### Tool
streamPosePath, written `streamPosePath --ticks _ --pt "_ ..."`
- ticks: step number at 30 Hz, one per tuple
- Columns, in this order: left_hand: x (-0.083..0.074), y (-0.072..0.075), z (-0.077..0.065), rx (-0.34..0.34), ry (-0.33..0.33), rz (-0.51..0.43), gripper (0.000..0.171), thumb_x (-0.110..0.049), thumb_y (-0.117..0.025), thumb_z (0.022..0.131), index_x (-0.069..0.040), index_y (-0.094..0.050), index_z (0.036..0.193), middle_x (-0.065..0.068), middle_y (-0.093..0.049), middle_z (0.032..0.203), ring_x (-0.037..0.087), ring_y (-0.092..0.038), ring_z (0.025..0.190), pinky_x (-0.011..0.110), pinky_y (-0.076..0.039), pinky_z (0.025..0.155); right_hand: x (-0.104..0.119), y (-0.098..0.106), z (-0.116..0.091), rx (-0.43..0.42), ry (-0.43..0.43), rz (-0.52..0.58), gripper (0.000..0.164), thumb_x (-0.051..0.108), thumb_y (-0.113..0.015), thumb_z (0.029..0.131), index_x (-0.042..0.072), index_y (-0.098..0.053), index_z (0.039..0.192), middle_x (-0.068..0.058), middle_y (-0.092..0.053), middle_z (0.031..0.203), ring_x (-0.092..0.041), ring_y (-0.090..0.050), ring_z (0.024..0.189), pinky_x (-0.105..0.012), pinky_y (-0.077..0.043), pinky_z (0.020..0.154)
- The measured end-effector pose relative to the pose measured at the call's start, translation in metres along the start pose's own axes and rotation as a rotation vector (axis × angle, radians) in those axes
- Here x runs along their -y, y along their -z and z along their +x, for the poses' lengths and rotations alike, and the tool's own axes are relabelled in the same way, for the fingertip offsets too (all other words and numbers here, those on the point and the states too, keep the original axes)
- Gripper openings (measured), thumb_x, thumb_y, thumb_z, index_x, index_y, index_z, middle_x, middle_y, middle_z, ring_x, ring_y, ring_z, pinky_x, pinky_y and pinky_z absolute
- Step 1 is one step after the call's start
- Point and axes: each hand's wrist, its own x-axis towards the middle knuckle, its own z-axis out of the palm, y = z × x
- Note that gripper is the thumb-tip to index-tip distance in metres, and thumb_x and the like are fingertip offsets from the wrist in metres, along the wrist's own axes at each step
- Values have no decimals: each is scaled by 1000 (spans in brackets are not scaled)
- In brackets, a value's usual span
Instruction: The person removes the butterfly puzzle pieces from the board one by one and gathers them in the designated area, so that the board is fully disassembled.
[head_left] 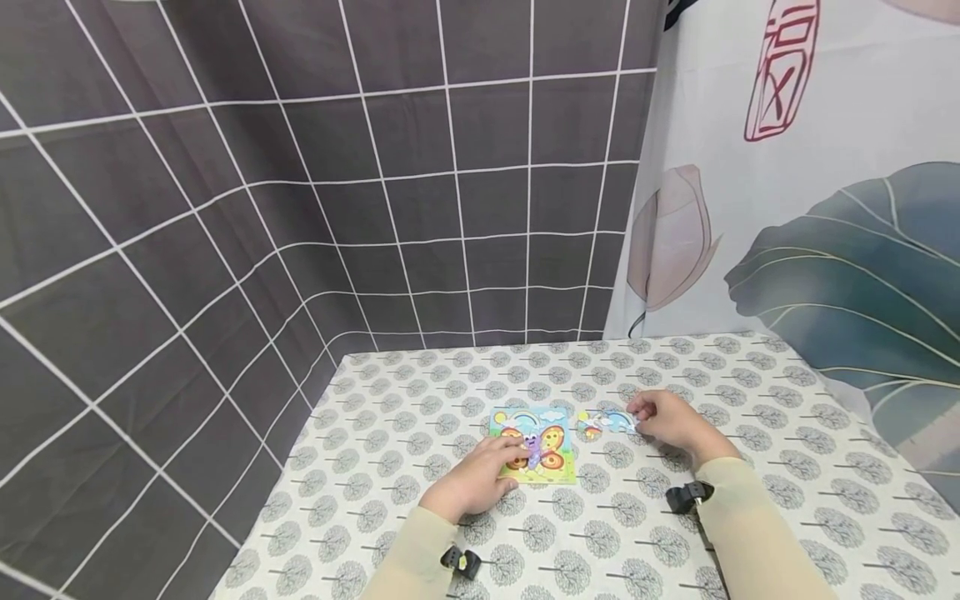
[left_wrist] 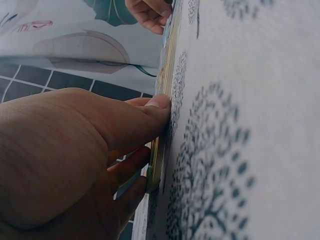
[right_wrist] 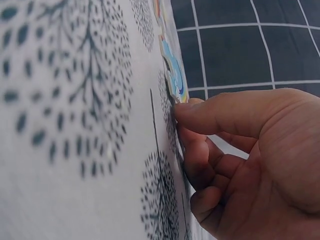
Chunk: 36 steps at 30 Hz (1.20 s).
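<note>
A square butterfly picture puzzle board (head_left: 557, 440) lies flat on the table. On its left part rests my left hand (head_left: 480, 475), fingers spread over the picture and thumb by the near edge. In the left wrist view the board's thin yellowish edge (left_wrist: 156, 160) shows beside the thumb. To the right of the board lies a strip of jigsaw puzzle pieces (head_left: 606, 422) with a sun, a white shape and a blue rainbow. My right hand (head_left: 667, 421) pinches its right end between thumb and index finger, the other fingers curled. The pinched part is mostly hidden.
The table is covered by a pale cloth (head_left: 420, 392) printed with grey trees. Behind it hangs a dark curtain (head_left: 495, 208) with a white grid. A white curtain (head_left: 675, 125) with leaf and flower prints hangs at the right. Each wrist wears a black strap (head_left: 686, 497).
</note>
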Motion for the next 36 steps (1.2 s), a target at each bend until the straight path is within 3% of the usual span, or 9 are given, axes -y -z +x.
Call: streamPosePath --ticks 7,36 --pt "-1 0 -1 4 6 -10 56 -21 -70 99 -23 -55 153 0 -38 166 30 -32 154 57 -28 125 -3 1 -1 2 -36 23 31 -11 -70 81 -2 -69 111 -12 -59 96 -25 -56 86 -30 -55 66" --pt "3 0 2 0 -4 -1 57 -22 -73 97 -25 -57 152 -3 -40 165 26 -35 152 55 -33 123 -3 2 -2 -9 -86 75 32 -9 -71 84 -3 -68 116 -12 -57 96 -24 -54 84 -31 -54 64"
